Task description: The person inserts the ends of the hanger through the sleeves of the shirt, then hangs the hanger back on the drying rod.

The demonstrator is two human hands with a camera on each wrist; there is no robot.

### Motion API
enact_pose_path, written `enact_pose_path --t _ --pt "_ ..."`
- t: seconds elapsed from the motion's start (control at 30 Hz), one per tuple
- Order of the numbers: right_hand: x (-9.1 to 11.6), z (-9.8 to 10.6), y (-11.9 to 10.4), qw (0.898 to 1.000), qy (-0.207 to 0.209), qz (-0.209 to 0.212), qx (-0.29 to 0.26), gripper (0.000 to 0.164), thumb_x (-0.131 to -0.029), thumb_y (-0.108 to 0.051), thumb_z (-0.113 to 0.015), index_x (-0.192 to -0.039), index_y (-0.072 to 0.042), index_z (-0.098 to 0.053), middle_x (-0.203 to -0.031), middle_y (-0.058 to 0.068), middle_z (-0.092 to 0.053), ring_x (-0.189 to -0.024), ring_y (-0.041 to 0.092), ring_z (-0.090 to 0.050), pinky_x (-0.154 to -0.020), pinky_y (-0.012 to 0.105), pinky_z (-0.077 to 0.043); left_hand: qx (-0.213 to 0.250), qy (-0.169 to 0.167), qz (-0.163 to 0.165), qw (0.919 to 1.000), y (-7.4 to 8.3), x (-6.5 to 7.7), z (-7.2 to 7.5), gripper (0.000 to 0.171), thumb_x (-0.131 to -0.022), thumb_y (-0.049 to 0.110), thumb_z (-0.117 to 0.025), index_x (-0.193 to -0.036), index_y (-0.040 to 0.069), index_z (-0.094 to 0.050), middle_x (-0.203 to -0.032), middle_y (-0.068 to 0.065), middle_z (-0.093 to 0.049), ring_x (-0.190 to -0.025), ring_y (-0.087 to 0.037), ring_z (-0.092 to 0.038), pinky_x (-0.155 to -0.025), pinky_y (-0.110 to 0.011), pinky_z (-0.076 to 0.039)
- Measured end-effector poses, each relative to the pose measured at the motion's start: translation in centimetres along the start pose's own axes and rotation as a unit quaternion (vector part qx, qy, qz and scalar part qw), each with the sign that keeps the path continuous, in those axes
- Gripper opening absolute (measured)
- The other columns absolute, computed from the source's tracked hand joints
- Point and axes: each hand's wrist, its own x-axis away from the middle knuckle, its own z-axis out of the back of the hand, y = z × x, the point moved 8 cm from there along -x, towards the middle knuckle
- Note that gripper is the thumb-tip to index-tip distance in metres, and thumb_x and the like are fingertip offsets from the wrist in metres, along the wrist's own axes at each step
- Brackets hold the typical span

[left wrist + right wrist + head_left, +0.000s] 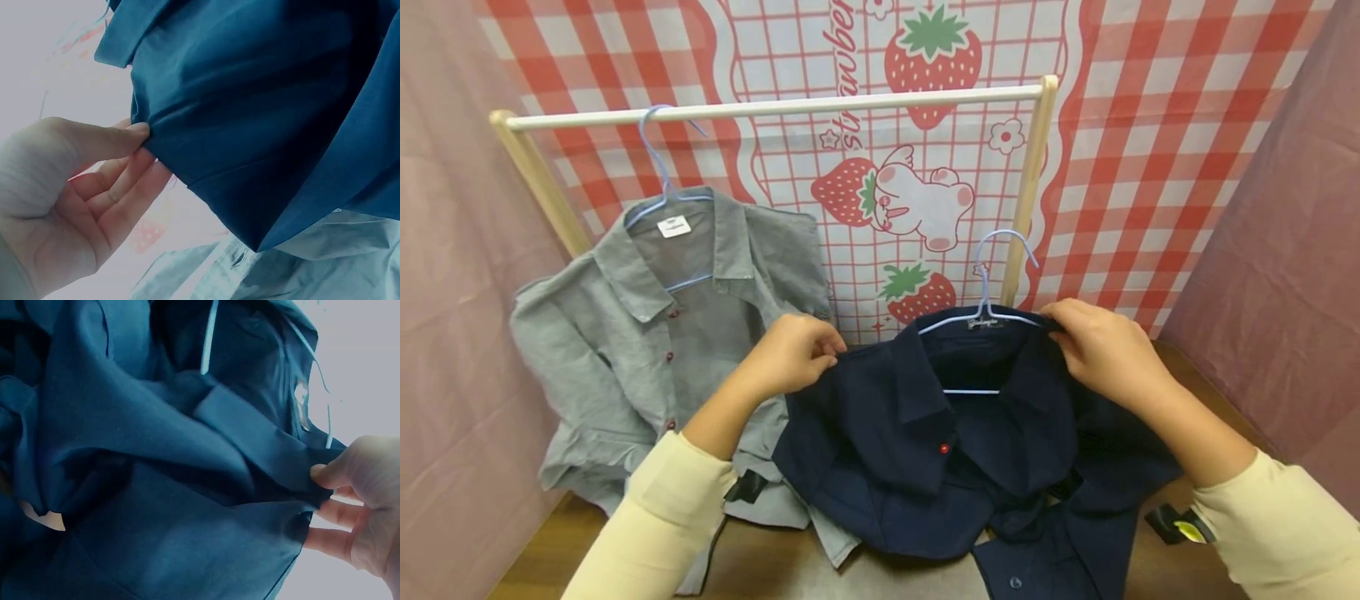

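Observation:
A navy shirt [880,433] with a red button at the front is spread over a light purple hanger [985,283], whose hook stands up free below the rail. My left hand [790,354] pinches the shirt's shoulder seam between thumb and fingers, as the left wrist view shows at the cloth's edge [187,125]. On the other side my right hand [1101,346] pinches the collar near its end, thumb on top in the right wrist view, beside the collar fold [269,437]. Part of the hanger is hidden inside the shirt.
A grey shirt [572,358] hangs on another purple hanger [662,167] from the white rail [850,104] of a wooden rack [1033,183], left of the navy shirt. Behind stands a red checked strawberry cloth [1150,167]. The brown table [542,542] lies beneath, with pink cloth [1270,275] at the sides.

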Motion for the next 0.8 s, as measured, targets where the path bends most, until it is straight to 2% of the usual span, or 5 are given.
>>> enact_pose_path --t 0.17,0.37,0.47,0.57,0.8 --pt "0.1 -0.1 0.2 1.000 0.016 0.002 -0.008 0.032 -0.077 0.008 -0.071 -0.105 -0.001 -0.061 -0.095 0.015 -0.066 -0.077 0.032 -0.064 -0.066 0.052 -0.052 -0.006 -0.005 0.009 0.9999 -0.2 0.2 -0.4 0.014 -0.078 0.001 -0.077 -0.090 0.006 -0.072 -0.076 -0.001 -0.066 -0.072 -0.017 -0.063 -0.068 -0.033 -0.052" --pt "0.2 0.2 0.0 0.999 0.031 0.010 -0.024 0.034 -0.077 0.010 -0.071 -0.107 -0.001 -0.061 -0.095 0.015 -0.066 -0.077 0.030 -0.063 -0.066 0.050 -0.053 -0.060 -0.018 0.043 0.9971 -0.5 0.3 -0.5 0.045 -0.068 0.012 -0.089 -0.109 0.006 -0.070 -0.099 -0.007 -0.062 -0.083 -0.022 -0.059 -0.074 -0.038 -0.050" --pt "0.2 0.4 -0.4 0.999 0.037 0.018 -0.028 0.034 -0.075 0.011 -0.071 -0.106 -0.001 -0.061 -0.094 0.014 -0.066 -0.075 0.029 -0.063 -0.065 0.049 -0.053 -0.043 -0.033 0.009 0.9985 0.2 0.0 -0.8 0.048 -0.073 0.018 -0.087 -0.115 0.005 -0.068 -0.110 -0.010 -0.063 -0.092 -0.025 -0.061 -0.081 -0.040 -0.050" --pt "0.2 0.6 -1.0 0.998 0.040 0.033 -0.031 0.035 -0.074 0.012 -0.072 -0.105 -0.001 -0.062 -0.093 0.013 -0.066 -0.076 0.028 -0.063 -0.065 0.049 -0.054 -0.035 -0.032 -0.033 0.9983 1.4 -0.2 -0.9 0.036 -0.081 0.016 -0.080 -0.113 0.005 -0.070 -0.109 -0.009 -0.067 -0.098 -0.025 -0.063 -0.086 -0.041 -0.051" --pt "0.2 1.2 -2.4 0.996 0.035 0.063 -0.048 0.036 -0.072 0.010 -0.077 -0.104 0.000 -0.064 -0.093 0.012 -0.067 -0.075 0.024 -0.064 -0.063 0.044 -0.054 -0.114 0.009 -0.074 0.9906 3.2 0.1 -0.5 0.011 -0.083 0.004 -0.075 -0.093 0.008 -0.072 -0.090 -0.006 -0.071 -0.083 -0.024 -0.068 -0.073 -0.039 -0.055"
